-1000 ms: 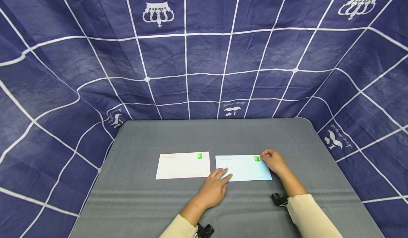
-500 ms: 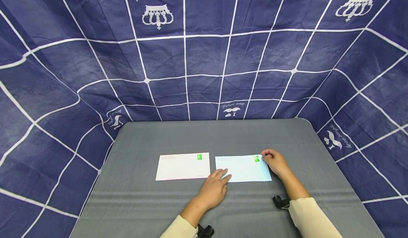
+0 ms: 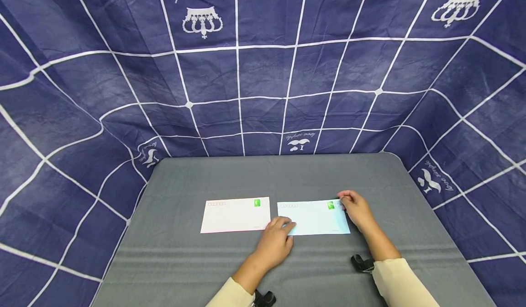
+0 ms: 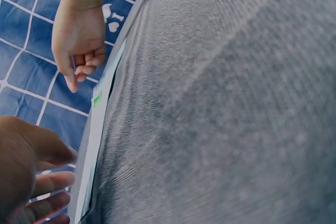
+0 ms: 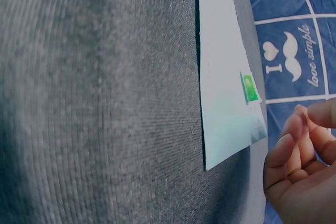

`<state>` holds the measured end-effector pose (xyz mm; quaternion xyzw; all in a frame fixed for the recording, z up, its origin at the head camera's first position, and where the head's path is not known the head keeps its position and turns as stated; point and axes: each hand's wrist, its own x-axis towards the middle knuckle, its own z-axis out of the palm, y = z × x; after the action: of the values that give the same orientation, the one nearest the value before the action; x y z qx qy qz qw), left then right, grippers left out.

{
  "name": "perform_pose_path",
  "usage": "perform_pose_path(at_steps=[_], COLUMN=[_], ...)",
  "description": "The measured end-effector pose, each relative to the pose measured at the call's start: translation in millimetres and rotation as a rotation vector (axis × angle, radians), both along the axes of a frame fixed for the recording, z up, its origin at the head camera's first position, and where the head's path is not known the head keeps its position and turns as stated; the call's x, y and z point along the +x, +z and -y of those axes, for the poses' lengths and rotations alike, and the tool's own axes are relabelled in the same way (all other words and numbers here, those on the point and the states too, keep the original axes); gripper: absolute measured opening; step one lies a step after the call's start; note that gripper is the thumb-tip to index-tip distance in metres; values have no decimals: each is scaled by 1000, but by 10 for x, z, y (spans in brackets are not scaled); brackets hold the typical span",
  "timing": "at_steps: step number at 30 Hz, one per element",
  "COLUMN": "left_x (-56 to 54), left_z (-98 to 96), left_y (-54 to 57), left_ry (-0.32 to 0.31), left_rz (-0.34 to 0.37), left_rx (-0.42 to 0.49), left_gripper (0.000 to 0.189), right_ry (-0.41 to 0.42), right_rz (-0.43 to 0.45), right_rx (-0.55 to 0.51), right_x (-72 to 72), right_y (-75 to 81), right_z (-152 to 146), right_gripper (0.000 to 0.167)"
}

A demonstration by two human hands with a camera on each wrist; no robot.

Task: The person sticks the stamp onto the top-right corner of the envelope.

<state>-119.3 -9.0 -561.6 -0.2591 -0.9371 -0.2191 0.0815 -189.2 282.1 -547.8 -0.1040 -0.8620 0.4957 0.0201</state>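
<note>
A white envelope shading to light blue [image 3: 318, 222] lies flat on the grey table, with a green stamp [image 3: 330, 205] near its upper right corner. My left hand [image 3: 275, 243] is over that envelope's lower left corner, fingers loosely extended; whether they touch it, I cannot tell. Beside the upper right corner is my right hand [image 3: 357, 211]. In the right wrist view its fingers [image 5: 286, 150] are loosely bent, thumb and forefinger close together, nothing visible between them. To the left lies a white envelope with a reddish edge [image 3: 234, 218], bearing another green stamp [image 3: 257, 203].
The grey cloth-covered table [image 3: 213, 174] has ripples toward its front. Blue curtains [image 3: 263, 69] with white grid lines stand around its back and sides. A black wrist camera [image 3: 361, 263] sits below the right hand.
My right hand has shifted slightly, its fingers lifting at the envelope's upper right corner. My left hand's fingers have drawn back a little toward the lower left corner. Both envelopes stay in place.
</note>
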Motion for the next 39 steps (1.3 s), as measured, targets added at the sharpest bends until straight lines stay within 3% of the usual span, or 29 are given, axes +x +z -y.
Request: perform_pose_path(at_steps=[8, 14, 20, 25, 28, 32, 39], left_x=[-45, -95, -172, -230, -256, -295, -355], left_z=[115, 264, 445, 588, 682, 820, 1072], left_y=[101, 232, 286, 316, 342, 380, 434], left_ry=[67, 109, 154, 202, 232, 252, 280], left_rz=[-53, -61, -87, -69, -36, -7, -13], left_rx=[171, 246, 319, 345, 355, 364, 337], left_gripper=[25, 19, 17, 24, 28, 33, 46], right_ry=[14, 35, 70, 75, 65, 53, 91], right_rz=[-66, -96, -177, -213, -207, -234, -419], right_rx=[-59, -88, -58, -34, -4, 91, 239], right_x=[48, 84, 115, 215, 237, 213, 242], right_y=[66, 123, 194, 394, 420, 305, 311], right_z=[92, 141, 163, 239, 237, 164, 109], right_gripper=[24, 24, 22, 21, 23, 25, 33])
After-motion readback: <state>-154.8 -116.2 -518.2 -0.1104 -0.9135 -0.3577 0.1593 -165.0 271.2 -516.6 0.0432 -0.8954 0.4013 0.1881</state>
